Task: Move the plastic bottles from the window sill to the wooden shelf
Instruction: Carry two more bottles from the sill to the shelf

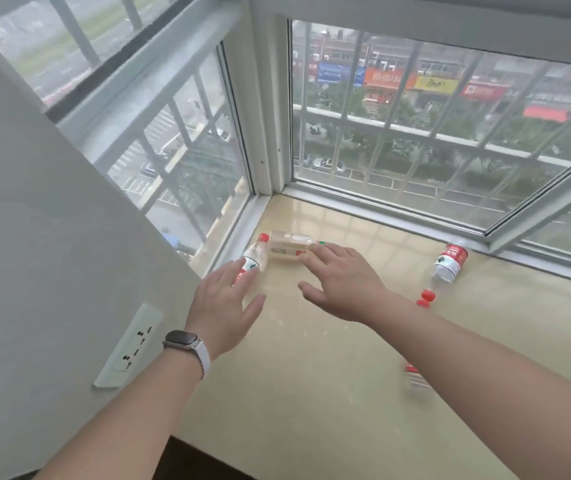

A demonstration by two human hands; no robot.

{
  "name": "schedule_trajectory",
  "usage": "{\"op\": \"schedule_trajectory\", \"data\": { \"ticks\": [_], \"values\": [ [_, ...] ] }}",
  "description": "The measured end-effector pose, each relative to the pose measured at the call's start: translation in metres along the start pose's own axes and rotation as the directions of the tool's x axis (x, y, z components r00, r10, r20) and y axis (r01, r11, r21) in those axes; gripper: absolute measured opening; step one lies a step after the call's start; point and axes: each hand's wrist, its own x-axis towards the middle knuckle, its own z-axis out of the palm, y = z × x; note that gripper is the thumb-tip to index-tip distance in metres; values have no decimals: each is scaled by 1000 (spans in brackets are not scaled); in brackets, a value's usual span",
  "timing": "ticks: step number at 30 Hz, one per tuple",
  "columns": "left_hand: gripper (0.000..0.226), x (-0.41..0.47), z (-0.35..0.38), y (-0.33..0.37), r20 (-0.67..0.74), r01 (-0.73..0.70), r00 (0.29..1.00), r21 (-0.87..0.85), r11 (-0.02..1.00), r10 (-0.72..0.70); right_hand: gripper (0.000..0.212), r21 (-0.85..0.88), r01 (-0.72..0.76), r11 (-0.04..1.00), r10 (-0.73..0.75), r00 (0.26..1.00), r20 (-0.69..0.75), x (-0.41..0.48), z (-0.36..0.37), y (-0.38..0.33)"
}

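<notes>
Looking down on a glossy beige window sill (pixel 311 393) set in a window corner. Finding two clear plastic bottles on their sides at eleven o'clock of the sill, touching each other near the frame: the red-capped bottle (pixel 254 258), cap toward the glass, and the crosswise bottle (pixel 289 245) just beyond it toward twelve. Spotting a third bottle (pixel 450 263) at two o'clock, well apart, apparently lying with its neck toward six, and a fourth bottle (pixel 414 375) at four o'clock, mostly hidden behind the right forearm. Seeing no wooden shelf anywhere. Reaching with the left hand (pixel 225 303), fingers straight and spread, gripping nothing, tips over the label end of the red-capped bottle; cannot tell whether touching. Reaching too with the right hand (pixel 343 285), fingers extended and loose, thumb held apart, tips at the near end of the crosswise bottle, holding nothing. Judging all four as empty or nearly so: very light, thin-walled, springy under a squeeze, smooth and round, so likely to roll or skid on the polished sill at a nudge. Best to come down over the mid-body at the label, thumb on one side and fingers on the other, closing gently to avoid crumpling the wall, rather than pushing at an end and sending it rolling toward the frame.
</notes>
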Motion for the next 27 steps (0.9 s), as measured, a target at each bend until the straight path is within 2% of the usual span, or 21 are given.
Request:
{"op": "schedule_trajectory", "data": {
  "ticks": [2, 5, 9, 11, 13, 16, 22, 27],
  "values": [
    [51, 19, 20, -15, 14, -3, 1000, -4, 1000, 3, 58, -19, -14, 1000, 15, 1000, 26, 21, 13, 12],
    [56, 46, 53, -35, 120, 78, 990, -14, 997, -75, 58, -19, -50, 999, 51, 997, 49, 50, 37, 30],
    [51, 74, 103, -55, 192, 245, 953, -36, 969, -234, 57, 19, -143, 990, 140, 983, 116, 81, 77, 53],
    [42, 87, 128, -62, 232, 363, 912, -77, 928, -338, 56, 25, -173, 985, 167, 974, 151, 96, 99, 64],
    [45, 98, 150, -71, 262, 458, 872, -132, 879, -414, 56, 70, -211, 975, 198, 967, 162, 110, 119, 72],
    [52, 114, 175, -84, 241, 516, 849, -187, 836, -470, 56, 151, -260, 954, 244, 963, 113, 132, 142, 78],
    [60, 131, 217, -99, 293, 655, 743, -135, 743, -602, 63, 214, -269, 939, 242, 959, 144, 174, 191, 84],
    [67, 136, 236, -110, 299, 673, 730, -163, 721, -614, 68, 178, -250, 952, 228, 964, 137, 205, 215, 91]
  ]
}}
